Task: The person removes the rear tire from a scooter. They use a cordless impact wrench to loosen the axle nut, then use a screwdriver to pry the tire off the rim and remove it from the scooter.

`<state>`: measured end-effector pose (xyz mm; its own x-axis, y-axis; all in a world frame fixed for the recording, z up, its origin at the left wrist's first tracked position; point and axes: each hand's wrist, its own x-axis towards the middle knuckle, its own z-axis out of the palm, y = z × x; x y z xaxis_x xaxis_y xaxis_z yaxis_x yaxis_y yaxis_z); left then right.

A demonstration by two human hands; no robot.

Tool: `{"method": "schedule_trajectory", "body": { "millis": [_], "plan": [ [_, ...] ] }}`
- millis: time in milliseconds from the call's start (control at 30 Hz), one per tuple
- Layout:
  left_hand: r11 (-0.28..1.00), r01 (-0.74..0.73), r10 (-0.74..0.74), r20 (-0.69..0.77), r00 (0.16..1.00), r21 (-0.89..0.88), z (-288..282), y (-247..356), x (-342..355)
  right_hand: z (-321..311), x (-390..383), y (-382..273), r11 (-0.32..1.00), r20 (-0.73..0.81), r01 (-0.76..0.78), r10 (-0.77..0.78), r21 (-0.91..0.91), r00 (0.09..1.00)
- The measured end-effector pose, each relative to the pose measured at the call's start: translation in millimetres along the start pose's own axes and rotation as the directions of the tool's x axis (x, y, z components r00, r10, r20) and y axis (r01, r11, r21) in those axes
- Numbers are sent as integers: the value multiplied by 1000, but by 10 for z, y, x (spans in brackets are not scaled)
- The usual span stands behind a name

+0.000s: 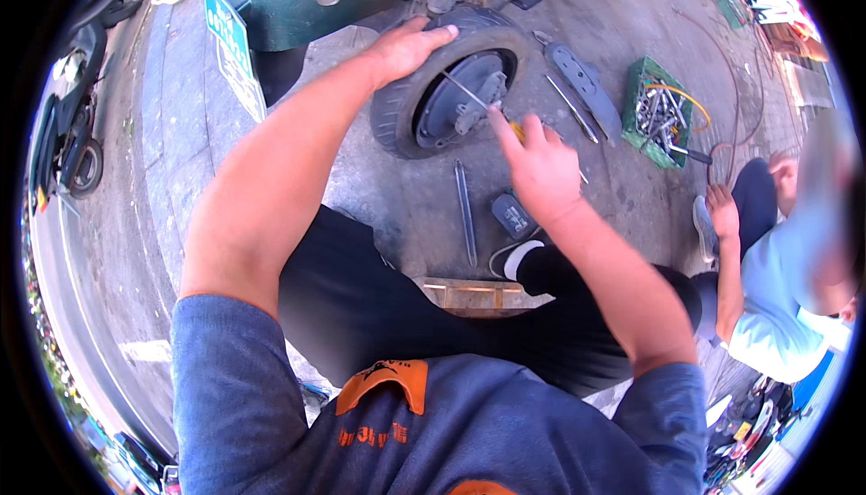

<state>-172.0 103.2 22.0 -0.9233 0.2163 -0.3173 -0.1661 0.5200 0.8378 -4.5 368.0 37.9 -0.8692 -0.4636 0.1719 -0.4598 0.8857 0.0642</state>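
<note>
A black scooter tyre (391, 116) on a grey hub wheel (465, 98) lies tilted on the ground in front of me. My left hand (408, 49) grips the tyre's upper left, with the thumb laid across the tread. My right hand (544, 168) is closed around the yellow handle of a screwdriver (466, 89). Its thin metal shaft crosses the hub, and the tip reaches the inner edge of the tyre near the rim. Whether the tip is wedged under the tyre bead, I cannot tell. My right palm hides most of the handle.
Near the wheel lie a flat metal bar (465, 212), a dark battery-like block (513, 215), slim rods (572, 109) and a long grey plate (585, 89). A green crate (640, 144) holds tools. A green scooter body (298, 12) stands behind; another person (780, 296) crouches at right.
</note>
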Motion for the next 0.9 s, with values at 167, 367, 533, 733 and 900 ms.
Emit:
{"method": "schedule_trajectory", "body": {
  "millis": [167, 367, 533, 733, 900],
  "plan": [
    [990, -91, 87, 37, 995, 108, 141, 26, -31, 1474, -279, -795, 646, 216, -575, 550, 502, 807],
    [979, -87, 102, -70, 992, 183, 311, 108, -29, 1891, 104, -2485, -817, 794, -411, 90, 404, 602],
    [984, -34, 62, -159, 985, 175, 331, 151, 35, 1153, -380, -2110, -167, 738, -746, 389, 645, 551],
    [993, -19, 35, -134, 990, 118, 343, 192, 74, -308, -778, -535, 628, 456, -512, 267, 586, 849],
    [991, 9, 18, -203, 979, 132, 498, 324, 132, -972, -661, -243, 920, 199, -219, 160, 325, 967]
  ]
}}
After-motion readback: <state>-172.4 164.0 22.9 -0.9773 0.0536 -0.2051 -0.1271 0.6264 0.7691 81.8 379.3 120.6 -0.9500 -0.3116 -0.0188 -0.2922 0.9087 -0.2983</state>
